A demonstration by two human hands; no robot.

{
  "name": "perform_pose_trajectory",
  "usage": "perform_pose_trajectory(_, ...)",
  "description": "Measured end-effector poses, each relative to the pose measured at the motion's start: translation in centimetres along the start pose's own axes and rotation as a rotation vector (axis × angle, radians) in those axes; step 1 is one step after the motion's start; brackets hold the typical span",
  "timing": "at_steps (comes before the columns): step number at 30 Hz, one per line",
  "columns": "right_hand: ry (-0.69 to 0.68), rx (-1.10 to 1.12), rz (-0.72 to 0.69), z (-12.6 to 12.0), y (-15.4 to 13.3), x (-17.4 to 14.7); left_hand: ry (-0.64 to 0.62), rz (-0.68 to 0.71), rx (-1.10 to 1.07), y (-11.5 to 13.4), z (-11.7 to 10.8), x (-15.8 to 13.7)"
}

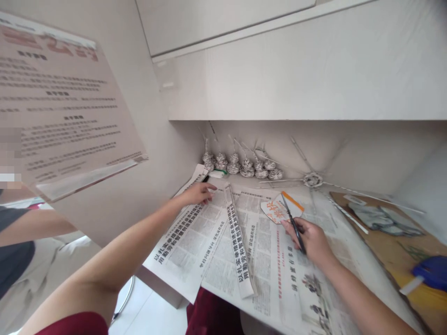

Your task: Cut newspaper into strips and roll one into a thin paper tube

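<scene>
My left hand [200, 193] reaches over the upper left of a newspaper sheet [199, 237], fingers apart and with nothing visible in them. Just beyond it, a small dark object [206, 178] pokes out by a raised paper edge. In my right hand [314, 239] is a slim black knife-like tool [292, 221], its thin end pointing up and away from me. Under that end lies a white card with orange writing [272, 211]. Between my hands, a long folded newspaper strip [239, 251] rests on the spread sheets.
Several gourd-shaped woven paper pieces [247, 168] line the back wall, beside a woven hub with paper rods [312, 179]. At right are a brown board [375, 246] and a blue round object [433, 272]. A cabinet [300, 79] overhangs the table; another person's arm [38, 225] shows at left.
</scene>
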State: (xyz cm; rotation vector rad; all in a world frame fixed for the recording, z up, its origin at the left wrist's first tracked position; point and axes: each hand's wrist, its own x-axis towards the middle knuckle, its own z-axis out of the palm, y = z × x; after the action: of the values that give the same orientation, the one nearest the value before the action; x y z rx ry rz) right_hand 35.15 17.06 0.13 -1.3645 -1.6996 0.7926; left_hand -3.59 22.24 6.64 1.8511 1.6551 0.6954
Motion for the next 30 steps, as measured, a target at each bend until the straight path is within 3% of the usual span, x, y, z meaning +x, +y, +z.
perform_pose_trajectory(1,0.002,0.006,-0.001,0.0,0.0,0.0,-0.101,0.028,-0.056,0.8,1.0,-0.7)
perform_pose_trajectory(3,0.008,0.014,-0.002,0.0,-0.1,-0.1,-0.184,0.065,-0.083,2.4,2.9,-2.0)
perform_pose_trajectory(9,0.025,0.023,0.016,0.1,0.3,-0.1,-0.081,0.109,0.359,5.8,7.4,-3.6)
perform_pose_trajectory(14,0.012,0.021,0.009,0.1,0.5,-0.2,-0.077,0.04,0.392,5.8,9.3,-3.9)
perform_pose_trajectory(17,0.014,0.007,-0.023,0.0,0.2,-0.2,-0.011,0.047,0.33,5.6,9.2,-4.3)
perform_pose_trajectory(19,0.021,-0.005,-0.04,0.0,-0.1,-0.2,-0.017,0.122,0.307,5.6,8.5,-4.6)
perform_pose_trajectory(22,0.031,-0.022,-0.047,0.0,-0.3,-0.2,-0.164,0.345,0.296,5.8,6.8,-5.2)
perform_pose_trajectory(24,0.032,-0.029,-0.046,-0.1,-0.3,-0.2,-0.251,0.423,0.3,5.9,5.8,-5.5)
perform_pose_trajectory(27,0.03,-0.04,-0.042,-0.1,-0.4,-0.2,-0.231,0.354,0.334,6.1,5.3,-5.7)
perform_pose_trajectory(30,0.032,-0.047,-0.035,-0.1,-0.5,-0.2,-0.214,0.27,0.355,6.2,6.2,-5.8)
